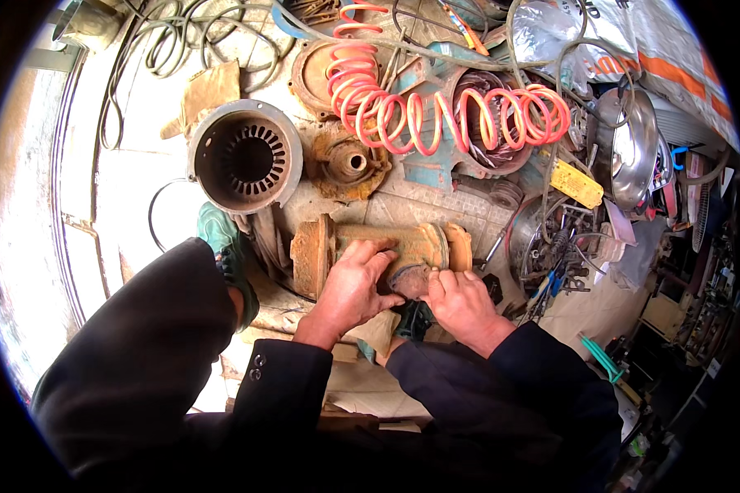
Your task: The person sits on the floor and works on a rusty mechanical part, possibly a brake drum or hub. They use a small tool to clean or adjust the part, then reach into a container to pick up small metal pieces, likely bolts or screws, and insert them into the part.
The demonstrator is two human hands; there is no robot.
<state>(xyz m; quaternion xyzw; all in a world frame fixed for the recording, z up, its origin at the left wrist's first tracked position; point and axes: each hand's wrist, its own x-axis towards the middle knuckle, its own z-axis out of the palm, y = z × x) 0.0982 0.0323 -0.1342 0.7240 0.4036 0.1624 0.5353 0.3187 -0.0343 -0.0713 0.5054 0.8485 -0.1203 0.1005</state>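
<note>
Where the sleeves came nearest: left cuff (292, 374) and right cuff (530, 357) were close to the work, so the cloth could catch on a rough edge if an arm reached further.
Left hand (355, 283): its grip was spread, forefinger and thumb apart, at the left edge of the round plate (413, 282); the thumb could be pinched, I think, if the plate turned suddenly.
Right hand (462, 306): its fingers were bent at the right edge of the plate; whether this grip was pinching the plate or only pressing it, I could not tell.
Plate position: it was on the near side of the rusty casting (415, 238), between both hands; uneven force from the two sides could make it jam or slip.
Casting body: it lay on its side, and because it was rounded, a hard push could roll it; rust could also scratch the fingers.
Green shoe (215, 226): it was near the casting's left end, so a roll that way could knock the foot.
Slotted housing (222, 177): its mouth faced upward beyond the shoe; a small part, if dropped inside, could be difficult to find.
Coiled hose (384, 115): its orange-red loops ran over a blue-green casing (426, 168); if somebody pulled it, a loop could snag and drag parts.
</note>
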